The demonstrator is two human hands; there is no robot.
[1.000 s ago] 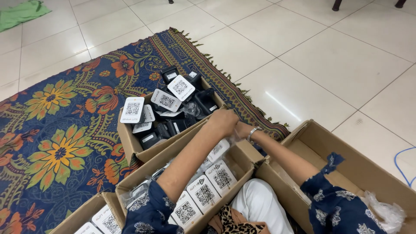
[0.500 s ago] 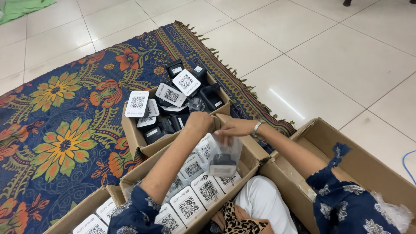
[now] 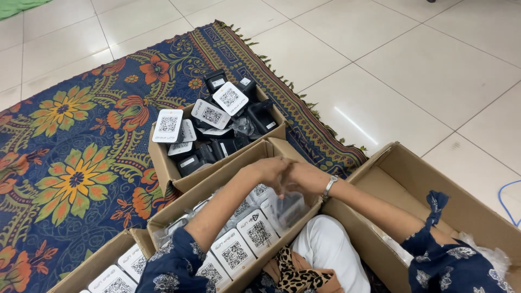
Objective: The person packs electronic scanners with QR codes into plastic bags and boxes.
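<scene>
Both your hands meet on a clear plastic bag [image 3: 286, 209] above the middle carton [image 3: 228, 174].
Left hand [image 3: 269, 171] and right hand [image 3: 305, 177] pinch its top; the slick film (load blurred) could slip onto packed units [image 3: 239, 244].

Dark blue rug [image 3: 81, 163] patterned with orange, yellow and green flowers. Brown cardboard boxes [image 3: 163, 168] hold black devices [image 3: 225, 146] with white square-coded cards [image 3: 168, 125]. Navy sleeves [image 3: 173, 268] carry pale floral print; leopard-print cloth [image 3: 296, 274] beside white fabric [image 3: 331, 255]. Cream floor tiles [image 3: 412, 65].

Matt cardboard box [image 3: 271, 149], glossy floor tiles [image 3: 423, 65], woven rug [image 3: 81, 163], clear plastic bag [image 3: 290, 209]
</scene>
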